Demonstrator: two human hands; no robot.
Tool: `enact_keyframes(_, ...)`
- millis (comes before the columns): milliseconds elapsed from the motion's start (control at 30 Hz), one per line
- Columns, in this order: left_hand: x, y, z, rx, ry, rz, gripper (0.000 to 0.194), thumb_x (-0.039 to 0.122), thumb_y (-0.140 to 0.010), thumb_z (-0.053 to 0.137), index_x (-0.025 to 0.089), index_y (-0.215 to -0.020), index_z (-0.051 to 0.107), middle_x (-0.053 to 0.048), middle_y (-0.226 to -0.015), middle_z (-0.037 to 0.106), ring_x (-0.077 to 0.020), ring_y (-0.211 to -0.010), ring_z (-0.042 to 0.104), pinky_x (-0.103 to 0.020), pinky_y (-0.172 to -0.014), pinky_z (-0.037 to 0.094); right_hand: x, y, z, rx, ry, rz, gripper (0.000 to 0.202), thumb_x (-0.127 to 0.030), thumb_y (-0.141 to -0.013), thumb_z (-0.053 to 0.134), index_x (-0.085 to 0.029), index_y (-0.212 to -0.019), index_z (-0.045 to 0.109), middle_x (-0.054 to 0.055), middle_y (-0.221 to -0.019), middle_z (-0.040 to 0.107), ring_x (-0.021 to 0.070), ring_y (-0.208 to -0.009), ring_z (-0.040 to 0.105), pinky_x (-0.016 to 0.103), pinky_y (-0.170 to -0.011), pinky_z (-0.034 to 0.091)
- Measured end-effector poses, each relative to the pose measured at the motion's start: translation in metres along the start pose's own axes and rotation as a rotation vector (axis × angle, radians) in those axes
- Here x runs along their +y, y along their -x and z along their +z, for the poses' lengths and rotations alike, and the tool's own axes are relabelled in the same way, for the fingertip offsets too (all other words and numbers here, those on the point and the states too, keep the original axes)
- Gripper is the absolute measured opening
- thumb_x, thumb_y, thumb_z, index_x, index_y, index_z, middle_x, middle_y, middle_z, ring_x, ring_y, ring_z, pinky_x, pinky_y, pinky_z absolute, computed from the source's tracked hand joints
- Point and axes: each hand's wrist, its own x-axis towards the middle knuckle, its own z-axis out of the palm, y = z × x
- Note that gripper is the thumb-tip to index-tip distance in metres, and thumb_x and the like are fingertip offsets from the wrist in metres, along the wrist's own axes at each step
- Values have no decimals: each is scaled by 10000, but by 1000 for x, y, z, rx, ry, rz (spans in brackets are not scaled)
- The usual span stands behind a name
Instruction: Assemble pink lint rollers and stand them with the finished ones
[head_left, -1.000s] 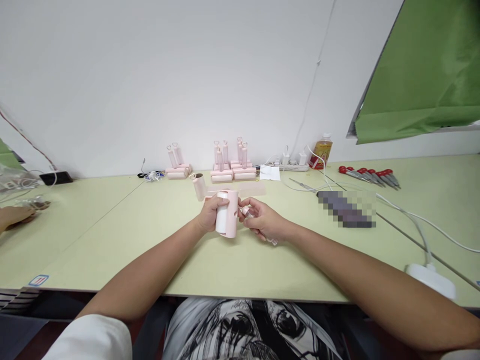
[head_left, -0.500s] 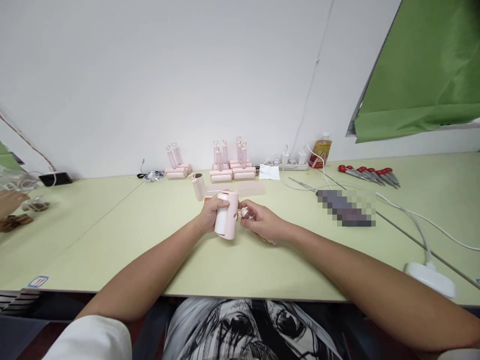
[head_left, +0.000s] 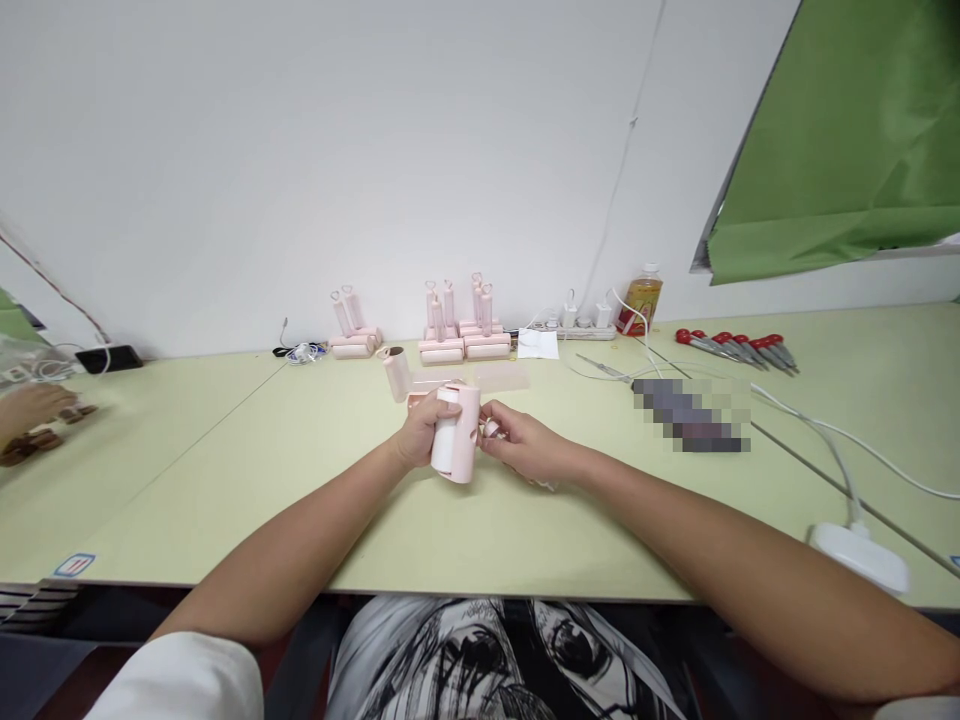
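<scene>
My left hand (head_left: 421, 430) is wrapped round a pink plastic shell (head_left: 466, 440) with a white roll (head_left: 445, 444) inside it, tilted slightly. Just right of the shell, my right hand (head_left: 525, 442) pinches a small pink part (head_left: 491, 429), close to the shell's side; the fingers partly hide it. Behind my left hand a pink hollow cylinder (head_left: 398, 376) stands upright, and clear flat trays (head_left: 502, 377) lie beside it. Further back are pink cases (head_left: 442, 351) with pink handles (head_left: 487, 312) standing on them.
A power strip (head_left: 592, 333), a bottle (head_left: 641, 300) and a paper (head_left: 538, 344) are by the wall. Red-tipped tools (head_left: 739, 350), scissors (head_left: 604, 368) and a white charger (head_left: 860, 556) with cables lie right. Another person's hand (head_left: 34, 408) is at far left, over brown items (head_left: 37, 442).
The small pink part in my right hand has turned and is more covered by the fingers. The shell has shifted slightly right. The other person's hand has moved right.
</scene>
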Motion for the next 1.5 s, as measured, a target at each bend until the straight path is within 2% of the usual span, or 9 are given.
enact_keyframes(200,4,-1,-1,37,37,43,293,327,-605,624,154,-820,529,-34,-650,619,-211,-531,623,-317,-510,466,-1,0,-5,5,-121,157,265,-245,-784,553,-254,-1035,468,-60,-751,511,67,-442,393,180,-381,318)
enact_keyframes(400,8,-1,1,79,25,43,293,344,-589,633,138,-774,540,-48,-647,618,-214,-528,621,-300,-484,446,-3,0,-9,75,-182,189,283,-207,-755,535,-275,-1011,433,-80,-743,519,45,-372,340,166,-316,286)
enact_keyframes(633,4,-3,-3,101,30,28,275,351,-597,608,124,-744,559,-57,-604,606,-208,-521,610,-292,-477,432,-2,-1,-5,121,-189,45,203,-170,-747,537,-241,-915,448,-81,-709,504,38,-425,340,148,-372,301)
enact_keyframes(800,1,-4,-4,166,37,-44,297,361,-593,613,129,-767,548,-64,-617,623,-204,-526,607,-294,-490,437,-2,-5,-9,206,-354,147,235,-294,-775,569,-260,-970,443,-92,-684,529,40,-319,332,172,-287,294)
enact_keyframes(900,1,-4,-3,219,27,-84,305,351,-590,625,134,-789,547,-60,-622,631,-200,-532,606,-298,-502,447,-2,-7,-15,259,-533,178,191,-341,-787,561,-234,-923,482,-37,-768,596,66,-358,434,195,-266,338)
enact_keyframes(1000,0,-4,-2,247,-6,-95,294,321,-590,641,141,-798,540,-60,-619,640,-201,-536,608,-304,-512,457,-4,-8,-20,237,-726,170,170,-336,-810,507,-220,-933,516,16,-879,630,94,-436,503,214,-268,380)
enact_keyframes(1167,1,-4,-1,254,-47,-98,290,328,-600,651,145,-797,541,-57,-599,642,-202,-539,608,-309,-513,471,-4,-7,-22,145,-901,148,225,-276,-794,497,-204,-999,553,53,-901,648,117,-491,521,210,-277,378)
enact_keyframes(1333,3,-4,0,270,-56,-99,308,335,-590,654,146,-804,538,-58,-615,646,-194,-541,607,-293,-497,465,-1,-8,-21,161,-872,27,321,-247,-754,628,-221,-1062,546,49,-940,643,114,-556,538,216,-375,417)
enact_keyframes(1500,4,-4,0,280,-36,-71,336,328,-580,662,156,-830,517,-32,-612,626,-192,-539,605,-290,-497,454,-2,-7,-17,207,-677,-35,468,-172,-686,684,-256,-1108,500,28,-1023,622,63,-544,441,201,-444,408)
